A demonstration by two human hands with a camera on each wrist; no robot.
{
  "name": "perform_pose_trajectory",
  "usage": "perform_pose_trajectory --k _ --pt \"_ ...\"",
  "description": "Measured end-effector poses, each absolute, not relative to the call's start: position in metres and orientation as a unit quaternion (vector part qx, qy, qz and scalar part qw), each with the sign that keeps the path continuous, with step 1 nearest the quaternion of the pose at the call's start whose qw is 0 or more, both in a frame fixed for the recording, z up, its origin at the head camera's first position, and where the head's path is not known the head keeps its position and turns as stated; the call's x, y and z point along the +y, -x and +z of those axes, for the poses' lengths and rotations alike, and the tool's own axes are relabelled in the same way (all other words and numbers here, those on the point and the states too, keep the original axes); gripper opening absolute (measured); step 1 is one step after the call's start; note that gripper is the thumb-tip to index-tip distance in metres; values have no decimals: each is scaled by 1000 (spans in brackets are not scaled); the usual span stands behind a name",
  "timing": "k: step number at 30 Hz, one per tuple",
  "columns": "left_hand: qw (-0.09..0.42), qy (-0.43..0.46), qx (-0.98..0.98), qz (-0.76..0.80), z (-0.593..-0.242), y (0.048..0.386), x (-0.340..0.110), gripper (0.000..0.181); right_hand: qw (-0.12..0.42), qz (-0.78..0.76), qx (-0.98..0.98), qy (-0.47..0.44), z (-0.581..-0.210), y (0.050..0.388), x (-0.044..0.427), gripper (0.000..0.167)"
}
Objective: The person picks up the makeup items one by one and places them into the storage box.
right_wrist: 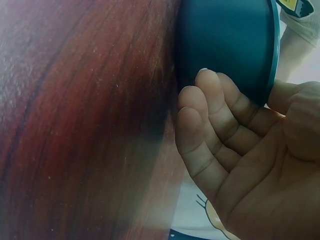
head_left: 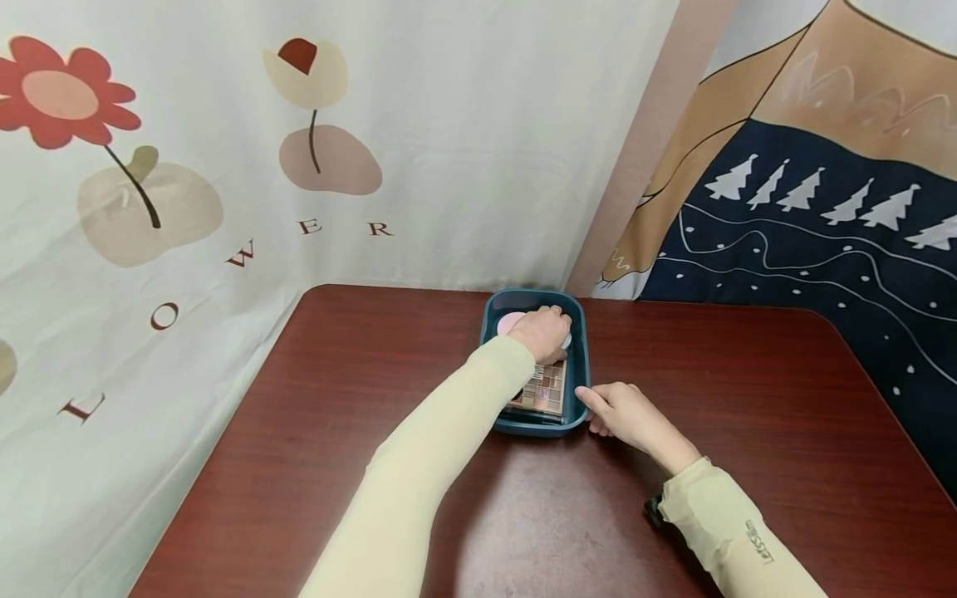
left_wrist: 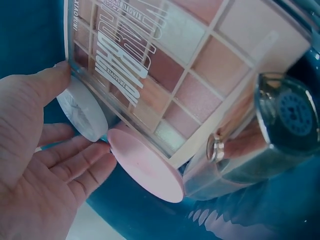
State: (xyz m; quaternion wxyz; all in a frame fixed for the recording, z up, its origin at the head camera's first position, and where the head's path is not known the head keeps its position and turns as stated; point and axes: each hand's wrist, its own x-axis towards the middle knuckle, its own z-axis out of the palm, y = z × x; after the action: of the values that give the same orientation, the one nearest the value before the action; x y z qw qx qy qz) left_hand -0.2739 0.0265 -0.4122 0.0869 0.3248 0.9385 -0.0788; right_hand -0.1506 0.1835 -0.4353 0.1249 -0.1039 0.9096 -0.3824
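A dark teal bin stands near the table's back edge with cosmetics inside. My left hand reaches into it. In the left wrist view, that hand's thumb and fingers lie at opposite edges of a small white round case. Close to the fingertips is a pink round disc. An eyeshadow palette with a clear printed lid lies beside both, near a glossy angular bottle. My right hand holds the bin's near right rim, thumb over the edge and fingers along the outer wall.
The bin rests on a reddish-brown wooden table. Behind the table hangs a white curtain with flower prints, and at the right a dark blue cloth with white trees. Dark slim items lie at the bin's near end.
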Motion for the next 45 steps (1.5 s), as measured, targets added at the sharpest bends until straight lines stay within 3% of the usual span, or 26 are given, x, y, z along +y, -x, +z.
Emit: perform_pose_trajectory --k 45 --pt "46 -318 947 -27 -384 255 -27 63 111 -343 928 94 -435 149 181 43"
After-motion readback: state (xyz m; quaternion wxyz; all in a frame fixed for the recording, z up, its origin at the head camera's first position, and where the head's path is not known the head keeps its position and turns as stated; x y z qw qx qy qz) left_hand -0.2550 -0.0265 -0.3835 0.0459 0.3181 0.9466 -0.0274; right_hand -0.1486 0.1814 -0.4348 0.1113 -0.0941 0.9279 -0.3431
